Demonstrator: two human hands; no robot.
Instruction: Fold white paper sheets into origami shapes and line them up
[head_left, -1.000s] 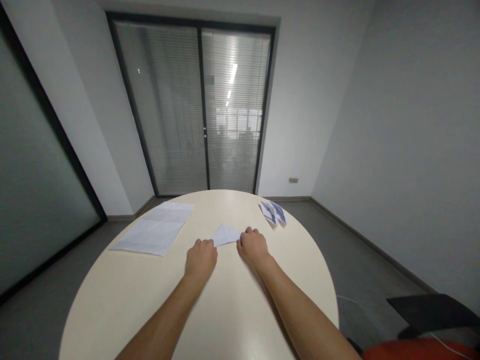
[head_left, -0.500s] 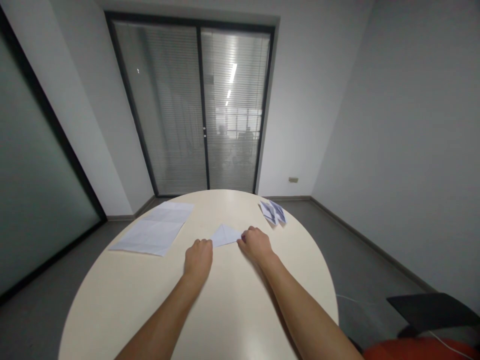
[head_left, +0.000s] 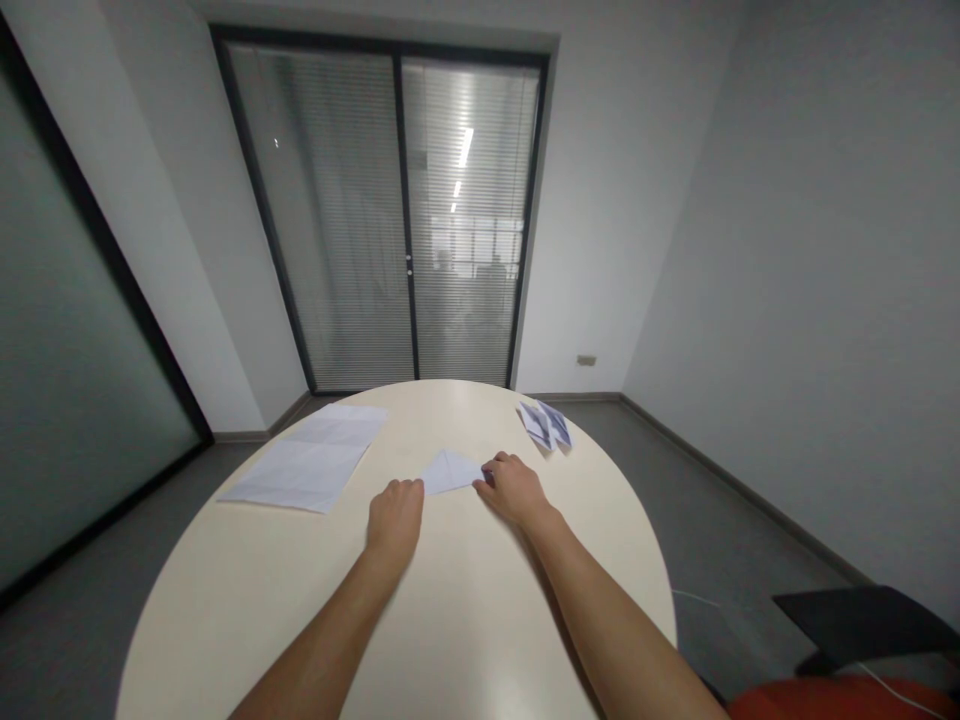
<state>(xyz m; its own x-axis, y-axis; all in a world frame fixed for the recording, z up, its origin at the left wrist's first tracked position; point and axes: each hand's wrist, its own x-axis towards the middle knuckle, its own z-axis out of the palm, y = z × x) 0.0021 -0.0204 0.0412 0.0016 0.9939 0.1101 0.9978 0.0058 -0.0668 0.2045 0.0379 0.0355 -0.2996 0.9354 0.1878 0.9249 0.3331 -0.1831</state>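
A white sheet of paper folded into a flat triangle point(head_left: 451, 473) lies on the round table point(head_left: 457, 600), with a crease running down from its top point. At its left corner is my left hand point(head_left: 396, 512), fingers closed on the paper and that corner hidden under them. My right hand point(head_left: 513, 487) pinches the opposite corner between thumb and fingers. Both forearms rest low over the near part of the tabletop.
To the left lies a large creased white sheet point(head_left: 315, 460). Folded paper with dark printed patches point(head_left: 546, 426) sits near the table's far right edge. A red and black chair point(head_left: 862, 630) stands at the lower right, and a glass door with blinds point(head_left: 390, 210) is beyond.
My left hand has shifted very slightly to the left. Otherwise the hands and the folded paper look the same.
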